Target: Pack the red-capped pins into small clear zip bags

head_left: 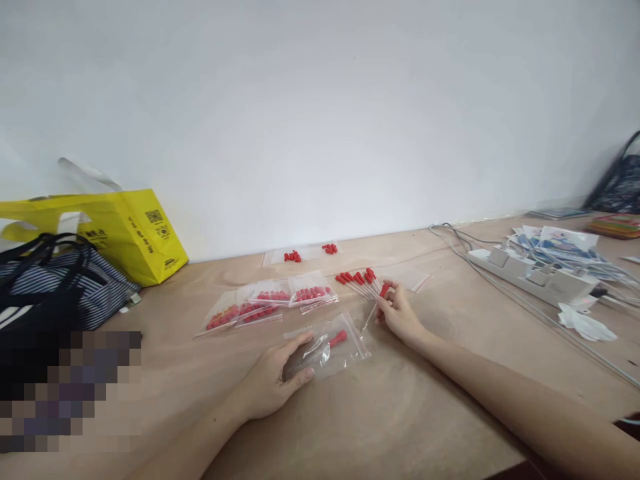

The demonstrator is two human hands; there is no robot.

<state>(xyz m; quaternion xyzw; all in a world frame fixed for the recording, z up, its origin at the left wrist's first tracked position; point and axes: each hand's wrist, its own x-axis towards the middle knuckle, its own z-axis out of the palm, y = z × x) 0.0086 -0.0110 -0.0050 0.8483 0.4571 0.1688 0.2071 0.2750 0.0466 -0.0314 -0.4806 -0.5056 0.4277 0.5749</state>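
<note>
My left hand [283,377] grips the left end of a clear zip bag [345,360], thumb and fingers at its edges. Inside that bag lies one dropper [338,338] with a red rubber bulb. To the right, my right hand [397,313] pinches another dropper [384,291] near its red bulb, the thin tube slanting down toward the bag's zip edge. Just beyond the right hand, several loose droppers [357,279] lie fanned out with bulbs pointing away. Filled zip bags of red-bulbed droppers [270,297] overlap in a row behind the left hand.
Near the wall, a flat clear bag [313,255] holds more red-bulbed pieces. A yellow bag [130,233] and a striped bag [95,287] stand at left. At right are a power strip [530,277] with cables, a crumpled tissue [586,323] and printed packets [555,243].
</note>
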